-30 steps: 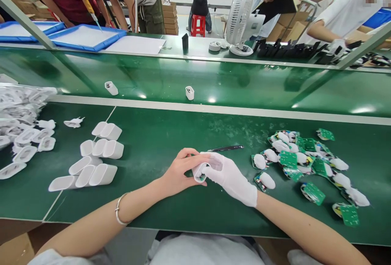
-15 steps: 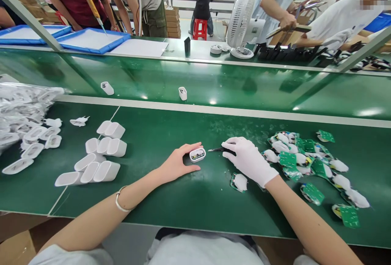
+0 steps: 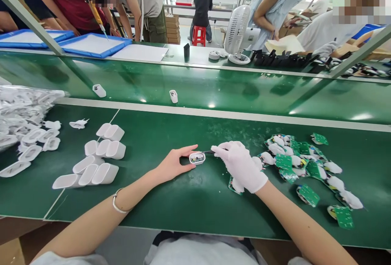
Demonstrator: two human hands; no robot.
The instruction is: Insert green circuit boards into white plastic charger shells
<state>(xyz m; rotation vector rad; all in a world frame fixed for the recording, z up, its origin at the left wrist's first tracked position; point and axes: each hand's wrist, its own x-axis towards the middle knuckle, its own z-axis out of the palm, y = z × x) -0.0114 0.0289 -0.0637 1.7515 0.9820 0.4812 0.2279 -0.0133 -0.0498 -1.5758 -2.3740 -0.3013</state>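
Note:
My bare left hand (image 3: 172, 162) curves around a white charger housing (image 3: 197, 159), thumb on its near side and a finger on its far side. The housing stands with its open end up, and a circuit board shows inside. In my white-gloved right hand (image 3: 240, 165) is a pair of slim black tweezers (image 3: 208, 152), pinched between thumb and fingers. Their tip reaches the housing's far rim; whether it touches the parts inside I cannot tell. Below the glove lies a circuit board (image 3: 232, 185), partly hidden by the hand.
Several white housings (image 3: 105, 174) stand in rows at left, beside plug covers (image 3: 30, 153) and a plastic bag (image 3: 21, 106). Circuit boards (image 3: 284, 162) are heaped at right. Two filled housings lie on the green belt (image 3: 134, 85) beyond. A fan (image 3: 238, 28) and people are across it.
My right hand has let go of the housing, picked the tweezers up from the table and brought their tip to the housing. The housing has been turned upright. Housings on the belt have shifted left.

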